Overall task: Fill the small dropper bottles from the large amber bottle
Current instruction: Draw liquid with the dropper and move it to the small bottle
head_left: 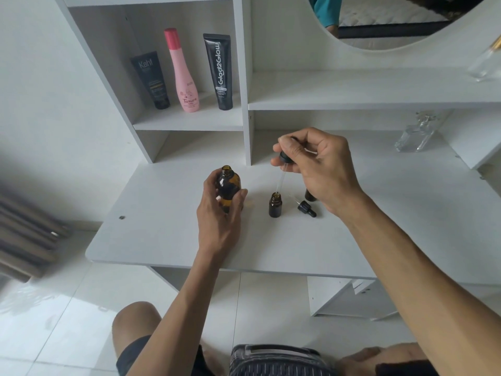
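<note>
My left hand (217, 213) grips the large amber bottle (228, 187), which is uncapped and stands upright on the white desk (168, 234). My right hand (317, 166) pinches the black bulb of a dropper (283, 169); its glass tube points down into the mouth of a small open amber bottle (275, 205) standing mid-desk. A second dropper cap (306, 208) lies on its side just right of that bottle. Another small dark bottle (310, 195) shows partly behind my right hand.
A shelf behind holds a black Kahf tube (151, 81), a pink bottle (183, 73) and a black Glad2Glow tube (221, 71). Clear glass items (416, 137) stand at the back right. A mirror (379, 20) hangs above. My knees are below the desk edge.
</note>
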Demonstrator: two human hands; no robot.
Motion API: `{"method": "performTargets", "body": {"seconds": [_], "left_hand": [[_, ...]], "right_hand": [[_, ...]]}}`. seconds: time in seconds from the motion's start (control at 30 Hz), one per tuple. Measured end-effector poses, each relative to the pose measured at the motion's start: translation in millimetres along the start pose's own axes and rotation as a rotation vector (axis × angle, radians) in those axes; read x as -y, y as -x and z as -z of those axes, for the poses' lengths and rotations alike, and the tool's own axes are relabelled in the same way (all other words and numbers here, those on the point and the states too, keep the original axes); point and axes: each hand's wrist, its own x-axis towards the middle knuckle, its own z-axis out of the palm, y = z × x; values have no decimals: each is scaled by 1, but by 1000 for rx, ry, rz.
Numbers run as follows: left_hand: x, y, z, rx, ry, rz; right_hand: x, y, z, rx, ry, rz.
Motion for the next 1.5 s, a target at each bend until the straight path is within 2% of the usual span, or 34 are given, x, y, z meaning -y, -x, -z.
{"method": "performTargets", "body": {"seconds": [0.97, 1.13, 1.3, 1.5], "left_hand": [[3, 0, 0, 6, 29, 6], [1, 0, 0, 25, 14, 8], [6, -1, -1, 18, 47, -2], [5, -2, -1, 14, 58, -20]], "right_hand": [[4, 0, -2, 12, 70, 69], [6, 0, 0, -25, 0, 49], [23, -10, -6, -41, -104, 109], [45, -28, -43, 19, -155, 200]]}}
